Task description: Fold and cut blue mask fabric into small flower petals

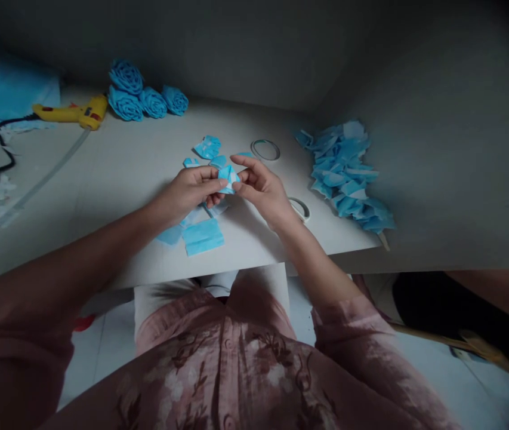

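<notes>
Between my two hands is a small folded blue piece (227, 177) with white patches, paper or thin fabric. My left hand (196, 188) pinches its left side with thumb and fingers. On the other side, the thumb and fingertips of my right hand (261, 188) grip its right edge, the index finger stretched out above. Just behind lies a crumpled blue petal-like piece (208, 147), with smaller scraps around it. Closer to me, a flat blue rectangle (203, 237) rests on the white table (115, 197), partly over paler pieces.
Several rolled blue roses (126, 104) sit at the back left beside a yellow glue gun (95, 112) with a cord. Two tape rolls, one ring-shaped (265, 150), lie to the right. A heap of folded blue pieces (341, 170) stands by the right panel. Another person's arm (496, 286) shows at far right.
</notes>
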`<control>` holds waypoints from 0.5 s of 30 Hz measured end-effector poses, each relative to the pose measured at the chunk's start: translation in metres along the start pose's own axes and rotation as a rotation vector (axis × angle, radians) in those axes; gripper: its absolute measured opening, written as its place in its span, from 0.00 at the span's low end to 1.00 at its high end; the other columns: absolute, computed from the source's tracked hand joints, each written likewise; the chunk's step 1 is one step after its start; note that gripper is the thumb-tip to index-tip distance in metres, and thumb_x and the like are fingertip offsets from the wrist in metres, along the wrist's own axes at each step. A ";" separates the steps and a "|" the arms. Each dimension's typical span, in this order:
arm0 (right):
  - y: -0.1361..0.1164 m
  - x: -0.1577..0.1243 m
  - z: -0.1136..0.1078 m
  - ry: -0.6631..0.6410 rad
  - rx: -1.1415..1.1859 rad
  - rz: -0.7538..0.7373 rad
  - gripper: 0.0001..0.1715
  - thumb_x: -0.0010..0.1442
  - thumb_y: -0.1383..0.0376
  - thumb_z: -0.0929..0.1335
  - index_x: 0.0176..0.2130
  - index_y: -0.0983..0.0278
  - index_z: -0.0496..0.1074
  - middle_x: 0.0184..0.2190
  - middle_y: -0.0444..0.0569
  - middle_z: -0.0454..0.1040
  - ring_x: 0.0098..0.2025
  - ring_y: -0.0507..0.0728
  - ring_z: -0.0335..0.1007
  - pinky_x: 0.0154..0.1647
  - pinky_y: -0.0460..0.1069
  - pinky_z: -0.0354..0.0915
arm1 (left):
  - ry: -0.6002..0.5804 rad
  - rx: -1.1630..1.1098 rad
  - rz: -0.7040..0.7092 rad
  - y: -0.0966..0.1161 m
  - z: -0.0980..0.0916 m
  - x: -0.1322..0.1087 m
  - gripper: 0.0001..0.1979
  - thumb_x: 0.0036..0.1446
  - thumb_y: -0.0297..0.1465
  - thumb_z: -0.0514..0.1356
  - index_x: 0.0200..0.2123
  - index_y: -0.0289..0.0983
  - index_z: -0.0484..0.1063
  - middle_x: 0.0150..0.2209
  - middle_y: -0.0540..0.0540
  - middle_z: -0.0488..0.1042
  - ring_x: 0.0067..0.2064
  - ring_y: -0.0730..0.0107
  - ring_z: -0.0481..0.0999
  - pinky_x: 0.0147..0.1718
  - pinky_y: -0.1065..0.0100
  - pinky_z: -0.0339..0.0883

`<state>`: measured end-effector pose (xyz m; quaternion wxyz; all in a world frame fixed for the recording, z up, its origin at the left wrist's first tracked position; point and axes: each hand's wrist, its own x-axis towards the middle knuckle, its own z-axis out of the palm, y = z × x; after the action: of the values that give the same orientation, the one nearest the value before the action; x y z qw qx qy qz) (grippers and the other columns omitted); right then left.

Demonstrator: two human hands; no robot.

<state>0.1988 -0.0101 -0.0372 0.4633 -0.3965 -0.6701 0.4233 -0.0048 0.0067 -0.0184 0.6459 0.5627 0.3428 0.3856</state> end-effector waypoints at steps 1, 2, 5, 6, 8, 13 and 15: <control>0.001 0.001 0.000 0.015 -0.003 -0.007 0.36 0.65 0.45 0.74 0.65 0.56 0.71 0.38 0.44 0.75 0.40 0.54 0.74 0.48 0.50 0.75 | -0.015 -0.040 -0.006 0.000 0.000 0.000 0.10 0.59 0.33 0.69 0.30 0.36 0.74 0.26 0.49 0.74 0.26 0.76 0.72 0.25 0.73 0.64; 0.002 0.001 0.001 0.030 -0.001 -0.015 0.35 0.66 0.46 0.74 0.65 0.56 0.71 0.38 0.44 0.75 0.41 0.54 0.74 0.48 0.50 0.75 | -0.032 -0.075 -0.014 0.001 0.001 0.000 0.10 0.60 0.35 0.68 0.30 0.36 0.74 0.26 0.48 0.75 0.27 0.74 0.73 0.25 0.72 0.64; 0.002 0.002 0.001 0.048 0.029 -0.022 0.36 0.64 0.46 0.75 0.65 0.56 0.71 0.38 0.43 0.76 0.40 0.53 0.74 0.49 0.51 0.75 | -0.044 -0.054 -0.001 0.000 0.000 0.000 0.10 0.58 0.35 0.69 0.31 0.36 0.74 0.27 0.48 0.76 0.27 0.74 0.73 0.25 0.72 0.64; 0.001 0.001 0.001 0.040 0.039 -0.013 0.37 0.64 0.46 0.75 0.65 0.56 0.71 0.38 0.43 0.76 0.40 0.54 0.74 0.49 0.51 0.76 | -0.035 -0.010 0.015 -0.001 -0.001 0.001 0.09 0.56 0.34 0.69 0.30 0.36 0.74 0.27 0.49 0.75 0.26 0.75 0.72 0.25 0.73 0.64; -0.002 0.000 0.001 0.024 0.044 0.017 0.37 0.64 0.45 0.75 0.65 0.57 0.72 0.38 0.44 0.76 0.41 0.55 0.75 0.50 0.52 0.76 | -0.009 0.067 0.047 -0.003 -0.002 0.002 0.07 0.54 0.31 0.69 0.29 0.36 0.74 0.26 0.51 0.74 0.25 0.78 0.70 0.25 0.73 0.63; -0.008 0.002 -0.002 0.056 -0.011 0.026 0.31 0.69 0.44 0.71 0.62 0.57 0.74 0.41 0.46 0.78 0.44 0.55 0.75 0.52 0.53 0.76 | -0.017 0.175 0.047 -0.004 -0.003 0.003 0.08 0.53 0.30 0.68 0.26 0.37 0.73 0.24 0.52 0.73 0.24 0.77 0.68 0.24 0.73 0.62; -0.007 0.006 -0.003 0.028 -0.028 0.019 0.33 0.66 0.45 0.74 0.62 0.57 0.74 0.40 0.46 0.78 0.42 0.55 0.74 0.50 0.52 0.76 | -0.026 0.211 0.040 -0.003 -0.003 0.002 0.09 0.52 0.31 0.68 0.25 0.37 0.71 0.24 0.52 0.73 0.24 0.77 0.68 0.24 0.73 0.62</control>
<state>0.1988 -0.0059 -0.0283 0.4630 -0.4153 -0.6656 0.4124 -0.0059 0.0093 -0.0218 0.5795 0.6394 0.3616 0.3529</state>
